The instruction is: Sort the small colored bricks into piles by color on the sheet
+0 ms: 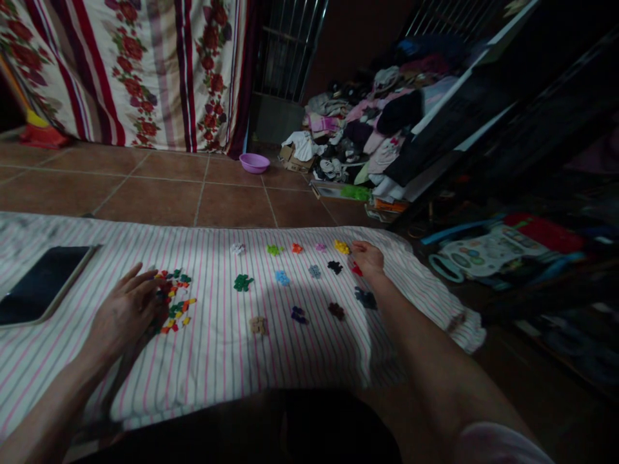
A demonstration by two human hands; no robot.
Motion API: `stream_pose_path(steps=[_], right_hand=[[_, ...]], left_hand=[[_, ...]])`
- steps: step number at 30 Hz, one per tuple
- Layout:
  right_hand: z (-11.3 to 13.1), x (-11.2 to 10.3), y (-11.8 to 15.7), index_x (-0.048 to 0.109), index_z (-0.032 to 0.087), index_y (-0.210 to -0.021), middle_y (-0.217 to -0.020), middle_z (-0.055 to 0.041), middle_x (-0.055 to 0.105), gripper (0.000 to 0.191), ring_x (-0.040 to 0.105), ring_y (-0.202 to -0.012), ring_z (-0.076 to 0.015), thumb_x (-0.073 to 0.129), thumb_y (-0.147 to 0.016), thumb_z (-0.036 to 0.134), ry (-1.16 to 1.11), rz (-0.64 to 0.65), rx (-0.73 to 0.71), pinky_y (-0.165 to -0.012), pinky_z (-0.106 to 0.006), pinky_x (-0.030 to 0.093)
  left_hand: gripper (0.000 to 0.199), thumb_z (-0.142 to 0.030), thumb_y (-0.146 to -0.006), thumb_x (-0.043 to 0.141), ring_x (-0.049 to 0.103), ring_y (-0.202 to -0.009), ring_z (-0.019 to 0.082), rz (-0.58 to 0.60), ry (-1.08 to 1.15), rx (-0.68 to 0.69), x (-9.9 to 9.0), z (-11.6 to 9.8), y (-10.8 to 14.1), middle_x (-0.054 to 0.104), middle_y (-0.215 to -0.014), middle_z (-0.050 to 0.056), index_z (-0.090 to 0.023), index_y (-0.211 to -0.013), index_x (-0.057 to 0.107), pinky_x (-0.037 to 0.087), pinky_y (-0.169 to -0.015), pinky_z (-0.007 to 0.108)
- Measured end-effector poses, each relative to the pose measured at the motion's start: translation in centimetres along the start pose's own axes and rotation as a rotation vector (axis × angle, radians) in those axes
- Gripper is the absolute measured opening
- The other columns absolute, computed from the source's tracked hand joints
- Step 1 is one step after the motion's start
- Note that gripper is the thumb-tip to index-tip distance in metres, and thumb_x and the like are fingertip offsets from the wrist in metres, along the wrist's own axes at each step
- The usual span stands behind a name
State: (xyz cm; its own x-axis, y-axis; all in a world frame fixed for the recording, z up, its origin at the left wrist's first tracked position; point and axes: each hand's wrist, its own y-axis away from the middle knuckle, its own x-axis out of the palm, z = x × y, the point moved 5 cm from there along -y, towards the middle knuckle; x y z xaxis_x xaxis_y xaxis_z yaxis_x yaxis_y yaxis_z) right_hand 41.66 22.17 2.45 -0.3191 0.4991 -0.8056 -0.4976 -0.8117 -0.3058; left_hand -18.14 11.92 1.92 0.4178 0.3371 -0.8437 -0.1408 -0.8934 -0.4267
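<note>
My left hand (pixel 124 308) is over the left side of a mixed heap of small coloured plastic pieces (pixel 178 309), fingers stretched out and apart. My right hand (pixel 368 258) is at the far right of the cloth, its fingers pinched together beside a small yellow pile (pixel 342 247). Whatever is in the pinch is too small to make out. Just under that hand lies a red pile (pixel 356 269), partly covered. Nearby are a black pile (pixel 334 266), a dark grey-blue pile (pixel 365 298), a pink pile (pixel 320 247) and a brown pile (pixel 336 310).
Other single-colour piles include dark green (pixel 242 282), light blue (pixel 282 278), tan (pixel 258 325) and white (pixel 238 249). A tablet (pixel 41 283) lies at the left on the striped cloth (pixel 213 361). Beyond are a purple basin (pixel 254 163) and heaped clothes (pixel 358 129).
</note>
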Motion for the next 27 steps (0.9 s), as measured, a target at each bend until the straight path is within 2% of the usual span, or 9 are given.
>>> stream_pose_path(steps=[3,6,11,17,21,24,27], right_hand=[[1.1,-0.7,1.2,0.073,0.020,-0.096,-0.087,-0.0076,0.073,0.033,0.066,-0.075,-0.0211,0.048,-0.076,0.029,-0.015,-0.021,0.056,-0.073,-0.032,0.051],[2.8,-1.0,2.3,0.073,0.019,-0.093,-0.091,-0.0082,0.073,0.030,0.066,-0.085,-0.0231,0.050,-0.075,0.028,-0.010,-0.017,0.005,-0.080,-0.033,0.050],[5.8,-0.1,4.1,0.073,0.017,-0.093,-0.089,-0.0075,0.073,0.030,0.066,-0.084,-0.0223,0.053,-0.075,0.031,-0.081,0.079,-0.091,-0.082,-0.034,0.050],[10.8,0.9,7.3,0.073,0.018,-0.090,-0.085,-0.0081,0.072,0.028,0.066,-0.081,-0.0227,0.053,-0.077,0.033,-0.148,0.152,-0.244,-0.080,-0.037,0.052],[14.3,1.5,9.8,0.072,0.019,-0.093,-0.093,-0.0075,0.074,0.028,0.067,-0.087,-0.0219,0.052,-0.080,0.032,-0.244,0.205,-0.320,-0.085,-0.036,0.051],[17.0,2.0,12.0,0.073,0.020,-0.091,-0.097,-0.0068,0.074,0.026,0.067,-0.090,-0.0211,0.053,-0.079,0.032,-0.306,0.236,-0.392,-0.087,-0.035,0.051],[19.6,2.9,14.7,0.073,0.021,-0.088,-0.091,-0.0061,0.074,0.024,0.067,-0.086,-0.0203,0.054,-0.080,0.032,-0.358,0.278,-0.464,-0.082,-0.034,0.052]], left_hand=[[0.036,-0.033,-0.086,0.035,0.040,-0.138,0.028,0.008,-0.016,-0.017,-0.1,0.0,0.0,0.065,-0.123,0.008,-0.025,-0.102,0.066,0.043,-0.109,0.053],[0.039,-0.032,-0.085,0.034,0.042,-0.136,0.028,0.038,-0.028,-0.046,-0.4,-0.3,-0.1,0.066,-0.122,0.009,-0.022,-0.102,0.068,0.042,-0.110,0.051],[0.039,-0.027,-0.081,0.038,0.046,-0.132,0.028,0.073,-0.026,-0.051,-1.1,-0.7,-0.3,0.066,-0.121,0.009,-0.020,-0.101,0.071,0.042,-0.111,0.051],[0.035,-0.025,-0.083,0.039,0.050,-0.129,0.027,0.081,0.001,-0.040,-1.3,-0.7,-0.1,0.067,-0.119,0.010,-0.019,-0.099,0.070,0.042,-0.110,0.053],[0.035,-0.024,-0.085,0.039,0.053,-0.125,0.026,0.086,0.031,-0.024,-1.5,-0.8,0.2,0.066,-0.119,0.011,-0.018,-0.101,0.070,0.039,-0.112,0.053],[0.037,-0.022,-0.087,0.037,0.052,-0.126,0.026,0.113,0.026,-0.025,-1.5,-1.0,0.3,0.065,-0.121,0.012,-0.016,-0.102,0.070,0.038,-0.113,0.051],[0.038,-0.021,-0.087,0.035,0.053,-0.125,0.025,0.146,0.024,-0.028,-1.5,-1.1,0.3,0.065,-0.121,0.013,-0.015,-0.103,0.069,0.038,-0.113,0.051]])
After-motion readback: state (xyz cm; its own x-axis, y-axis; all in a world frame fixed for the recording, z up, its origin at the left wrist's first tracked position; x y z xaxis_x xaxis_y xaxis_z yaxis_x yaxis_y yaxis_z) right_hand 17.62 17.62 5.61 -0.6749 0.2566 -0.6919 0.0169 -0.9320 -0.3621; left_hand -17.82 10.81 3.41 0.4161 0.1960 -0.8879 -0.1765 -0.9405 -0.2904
